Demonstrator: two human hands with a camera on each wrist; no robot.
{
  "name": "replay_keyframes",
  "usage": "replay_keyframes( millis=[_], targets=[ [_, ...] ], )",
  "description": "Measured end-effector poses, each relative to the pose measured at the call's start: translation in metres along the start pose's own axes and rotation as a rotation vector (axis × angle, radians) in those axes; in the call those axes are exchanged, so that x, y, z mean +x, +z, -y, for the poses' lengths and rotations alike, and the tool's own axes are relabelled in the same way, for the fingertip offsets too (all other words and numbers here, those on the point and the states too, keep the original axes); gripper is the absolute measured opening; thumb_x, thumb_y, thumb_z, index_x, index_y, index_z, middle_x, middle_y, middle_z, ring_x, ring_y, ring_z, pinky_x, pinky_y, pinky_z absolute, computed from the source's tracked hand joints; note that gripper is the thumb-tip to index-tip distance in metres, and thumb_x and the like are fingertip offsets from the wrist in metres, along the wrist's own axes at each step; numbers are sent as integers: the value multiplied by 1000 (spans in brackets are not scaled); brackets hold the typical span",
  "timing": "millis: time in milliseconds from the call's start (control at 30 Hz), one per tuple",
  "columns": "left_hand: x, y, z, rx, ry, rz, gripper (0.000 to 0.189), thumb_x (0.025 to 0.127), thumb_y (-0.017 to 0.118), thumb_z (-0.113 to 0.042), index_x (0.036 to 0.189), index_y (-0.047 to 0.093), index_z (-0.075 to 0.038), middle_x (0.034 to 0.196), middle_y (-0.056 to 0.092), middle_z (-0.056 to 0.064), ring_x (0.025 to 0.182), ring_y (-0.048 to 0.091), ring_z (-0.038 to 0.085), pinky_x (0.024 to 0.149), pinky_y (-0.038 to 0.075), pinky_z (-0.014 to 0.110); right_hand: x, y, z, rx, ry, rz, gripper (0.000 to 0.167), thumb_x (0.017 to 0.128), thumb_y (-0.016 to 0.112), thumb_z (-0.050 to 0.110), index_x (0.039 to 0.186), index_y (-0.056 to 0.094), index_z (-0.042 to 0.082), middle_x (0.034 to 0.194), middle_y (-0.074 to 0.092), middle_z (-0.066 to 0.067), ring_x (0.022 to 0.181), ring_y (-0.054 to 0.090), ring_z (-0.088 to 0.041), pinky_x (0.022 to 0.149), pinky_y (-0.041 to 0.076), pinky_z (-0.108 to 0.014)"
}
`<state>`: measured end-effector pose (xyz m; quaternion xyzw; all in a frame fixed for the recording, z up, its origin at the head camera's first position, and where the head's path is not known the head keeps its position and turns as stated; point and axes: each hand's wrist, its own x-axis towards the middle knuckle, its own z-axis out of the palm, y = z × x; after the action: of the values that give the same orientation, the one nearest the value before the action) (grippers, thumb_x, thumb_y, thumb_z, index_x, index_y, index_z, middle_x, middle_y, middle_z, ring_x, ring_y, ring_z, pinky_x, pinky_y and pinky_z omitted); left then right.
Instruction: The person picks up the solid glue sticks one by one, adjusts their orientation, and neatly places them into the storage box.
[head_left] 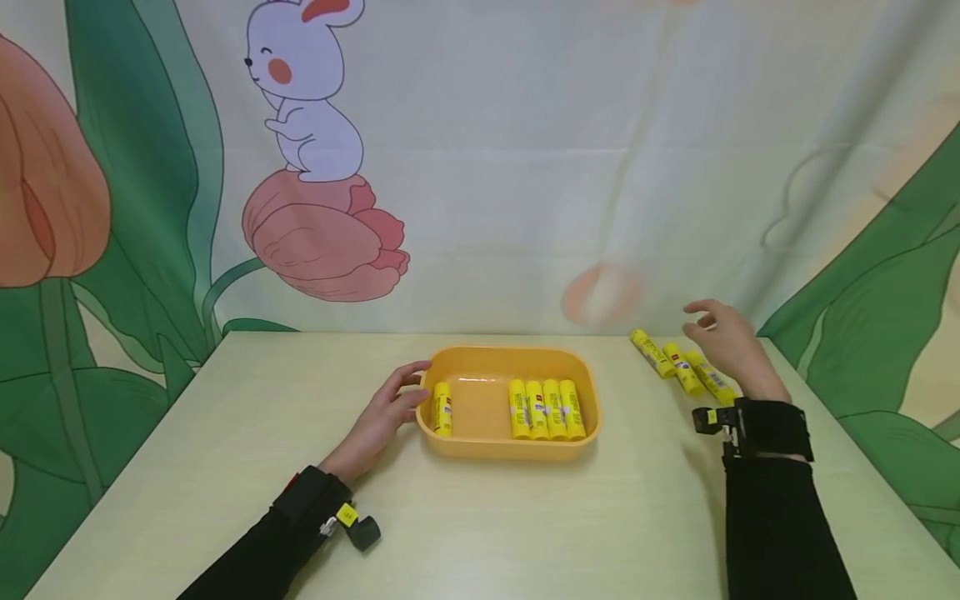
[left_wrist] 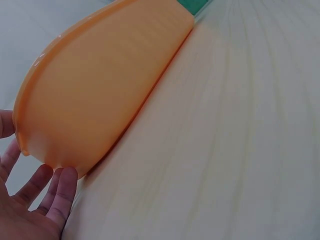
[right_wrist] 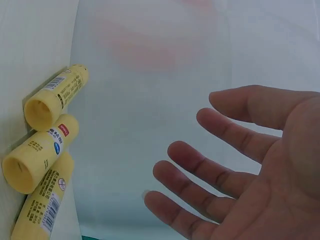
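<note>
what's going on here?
A person's left hand rests against the left end of an orange-yellow plastic tray. It holds five yellow glue sticks: one at the left end, four side by side toward the right. Three more glue sticks lie on the table to the right of the tray. The right hand hovers near those three, holding nothing, its fingers spread.

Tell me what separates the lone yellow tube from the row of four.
The head view shows only bare tray floor between the lone tube and the row.
</note>
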<state>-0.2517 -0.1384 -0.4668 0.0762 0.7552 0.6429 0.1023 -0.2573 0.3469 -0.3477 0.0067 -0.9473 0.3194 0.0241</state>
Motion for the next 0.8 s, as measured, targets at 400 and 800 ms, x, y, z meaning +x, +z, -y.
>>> replay_keyframes(
  millis=[400,800],
  targets=[
    [-1,-1,0,-1,-6,-8,53,108,55,-31,158,38,-24,156,34,10,134,45,33,106,45,42,6,-2,-26,66,169,135,67,112,40,33,161,16,-6,152,25,-44,134,34,-61,104,36,-74],
    [0,0,0,-9,2,-7,51,108,55,-31,156,40,-25,155,36,9,134,45,32,105,46,42,13,6,-46,38,203,190,65,103,42,8,161,16,-7,150,22,-49,121,43,-55,91,47,-59]
  ],
)
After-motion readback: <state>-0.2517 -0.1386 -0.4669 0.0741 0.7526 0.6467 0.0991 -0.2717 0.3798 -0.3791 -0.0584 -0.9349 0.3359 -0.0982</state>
